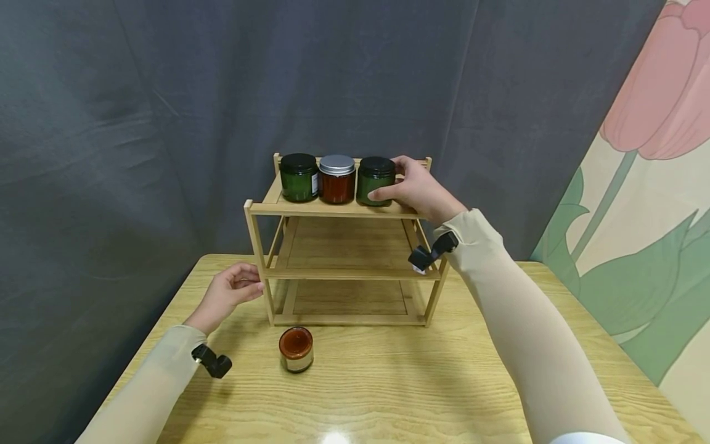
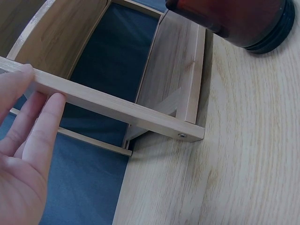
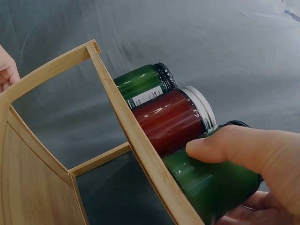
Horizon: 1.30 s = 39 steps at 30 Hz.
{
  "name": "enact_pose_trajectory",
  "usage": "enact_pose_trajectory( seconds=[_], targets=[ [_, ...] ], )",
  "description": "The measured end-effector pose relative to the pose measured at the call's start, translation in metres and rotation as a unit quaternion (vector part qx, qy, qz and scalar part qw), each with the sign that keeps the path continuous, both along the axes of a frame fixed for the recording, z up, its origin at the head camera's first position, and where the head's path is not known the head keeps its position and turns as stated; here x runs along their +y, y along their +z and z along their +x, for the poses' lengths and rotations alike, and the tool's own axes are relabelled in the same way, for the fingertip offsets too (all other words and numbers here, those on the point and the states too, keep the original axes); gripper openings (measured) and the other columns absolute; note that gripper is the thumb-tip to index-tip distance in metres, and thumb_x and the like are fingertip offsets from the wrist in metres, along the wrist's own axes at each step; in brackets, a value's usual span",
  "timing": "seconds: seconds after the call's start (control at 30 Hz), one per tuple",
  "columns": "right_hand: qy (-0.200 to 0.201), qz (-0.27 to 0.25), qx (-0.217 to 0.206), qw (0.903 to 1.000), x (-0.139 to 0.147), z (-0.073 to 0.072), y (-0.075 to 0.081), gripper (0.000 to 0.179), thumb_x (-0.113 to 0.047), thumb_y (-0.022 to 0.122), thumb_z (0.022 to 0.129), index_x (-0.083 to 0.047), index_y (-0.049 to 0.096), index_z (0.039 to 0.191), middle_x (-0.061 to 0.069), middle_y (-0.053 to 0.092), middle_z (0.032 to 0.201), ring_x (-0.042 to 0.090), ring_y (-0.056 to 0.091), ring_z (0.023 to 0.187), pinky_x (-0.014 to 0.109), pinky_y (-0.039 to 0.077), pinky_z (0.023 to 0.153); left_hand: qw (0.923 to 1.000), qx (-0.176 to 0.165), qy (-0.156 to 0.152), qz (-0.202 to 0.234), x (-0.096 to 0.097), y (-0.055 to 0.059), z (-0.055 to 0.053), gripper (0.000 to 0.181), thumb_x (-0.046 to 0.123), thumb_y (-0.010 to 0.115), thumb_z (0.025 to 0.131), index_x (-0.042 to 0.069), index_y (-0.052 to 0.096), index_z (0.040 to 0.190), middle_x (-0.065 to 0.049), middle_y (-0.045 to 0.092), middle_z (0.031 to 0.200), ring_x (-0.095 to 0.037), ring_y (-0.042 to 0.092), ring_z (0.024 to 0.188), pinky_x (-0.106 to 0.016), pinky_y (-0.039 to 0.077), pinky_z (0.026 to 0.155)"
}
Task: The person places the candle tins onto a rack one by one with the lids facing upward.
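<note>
My right hand (image 1: 421, 191) grips a green jar with a black lid (image 1: 375, 184) at the right of the top board of a wooden shelf rack (image 1: 333, 210). In the right wrist view the thumb lies across its green glass (image 3: 211, 183). Beside it on the same board stand a reddish-brown jar with a silver lid (image 1: 337, 180) and another green jar with a black lid (image 1: 299, 179). Low at the rack's left side, my left hand (image 1: 228, 295) pinches the front post (image 2: 108, 101) between thumb and fingers. An open amber jar (image 1: 296, 350) stands on the table before the rack.
Below the jars, the rack has a middle board (image 1: 346, 246) and a bottom board (image 1: 349, 298). It stands on a light wood table (image 1: 377, 388). A dark grey curtain (image 1: 222, 92) hangs behind, with a flower-painted wall (image 1: 654, 246) at the right.
</note>
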State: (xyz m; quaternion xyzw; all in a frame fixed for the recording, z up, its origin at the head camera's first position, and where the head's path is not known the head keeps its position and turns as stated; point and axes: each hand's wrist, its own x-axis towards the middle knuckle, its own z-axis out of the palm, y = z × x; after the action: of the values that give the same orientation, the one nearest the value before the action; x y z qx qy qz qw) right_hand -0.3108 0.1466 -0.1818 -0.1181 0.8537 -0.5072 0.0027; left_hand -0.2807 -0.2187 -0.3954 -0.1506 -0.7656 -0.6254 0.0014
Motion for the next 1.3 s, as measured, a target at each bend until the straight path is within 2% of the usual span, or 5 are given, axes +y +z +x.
enact_pose_trajectory(
  seconds=[0.57,0.9,1.3],
  targets=[
    [0.012,0.000,0.006,0.9999,0.0003,-0.0007,0.0002,0.068,-0.007,0.077,0.079,0.001,0.039,0.135,0.017,0.042,0.142,0.027,0.044,0.122,0.038,0.033,0.112,1.0000,0.001,0.003,-0.001,0.0001,0.0001,0.0003,0.044,0.013,0.069,0.090,-0.006,0.050,0.124,-0.012,0.060,0.111,-0.007,0.066,0.093,-0.024,0.058,0.084],
    [0.009,0.011,-0.004,0.9999,0.0002,-0.0018,0.0000,0.070,-0.008,0.077,0.080,0.001,0.038,0.136,0.017,0.042,0.143,0.027,0.042,0.126,0.040,0.031,0.114,1.0000,0.004,0.002,0.004,-0.0016,-0.0046,-0.0022,0.039,0.013,0.070,0.090,-0.002,0.052,0.121,-0.001,0.062,0.104,-0.006,0.067,0.091,-0.024,0.058,0.083],
    [0.010,0.023,0.003,0.9997,0.0001,-0.0044,-0.0004,0.071,-0.008,0.078,0.079,0.001,0.038,0.136,0.016,0.042,0.143,0.026,0.043,0.125,0.040,0.032,0.114,1.0000,0.005,0.003,-0.003,-0.0014,-0.0042,-0.0023,0.041,0.014,0.070,0.089,-0.002,0.051,0.122,-0.001,0.063,0.104,-0.007,0.067,0.092,-0.025,0.058,0.083]
  ],
)
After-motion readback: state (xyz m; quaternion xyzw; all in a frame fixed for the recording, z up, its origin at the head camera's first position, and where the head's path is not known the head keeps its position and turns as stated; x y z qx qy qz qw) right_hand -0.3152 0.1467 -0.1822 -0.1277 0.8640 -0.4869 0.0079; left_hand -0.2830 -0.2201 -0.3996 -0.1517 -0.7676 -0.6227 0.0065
